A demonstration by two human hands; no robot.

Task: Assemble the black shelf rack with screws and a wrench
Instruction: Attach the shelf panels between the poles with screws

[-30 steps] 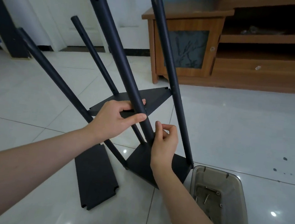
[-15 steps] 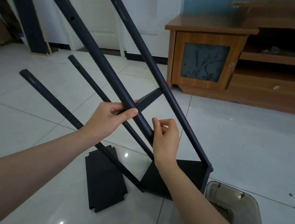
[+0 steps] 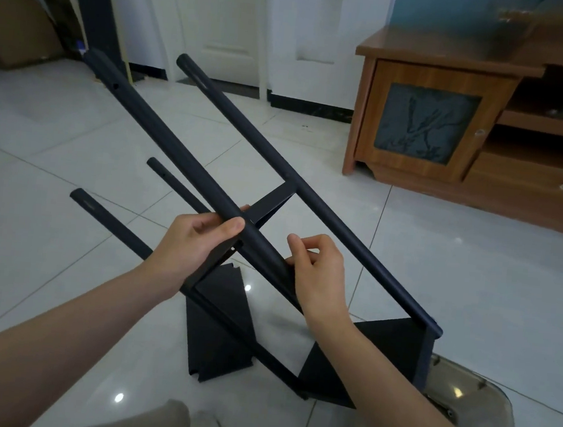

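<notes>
The black shelf rack leans over to the left on the tiled floor, its four poles pointing up and left. My left hand [image 3: 195,250] grips the nearest pole [image 3: 176,149] right where the middle shelf [image 3: 270,205] meets it. My right hand [image 3: 318,278] is just below on the same pole, fingers curled with the fingertips against the pole; whether it pinches a screw is hidden. The bottom shelf [image 3: 387,352] rests on the floor at lower right. No wrench is in sight.
A loose black shelf panel [image 3: 218,337] lies flat on the floor under the rack. A clear plastic bin [image 3: 480,411] with small hardware stands at lower right. A wooden cabinet [image 3: 427,124] stands behind on the right, and a white door [image 3: 222,21] is at the back.
The rack has tipped further down to the left, from near upright to a low slant. Both hands have stayed at the same spots on the nearest pole.
</notes>
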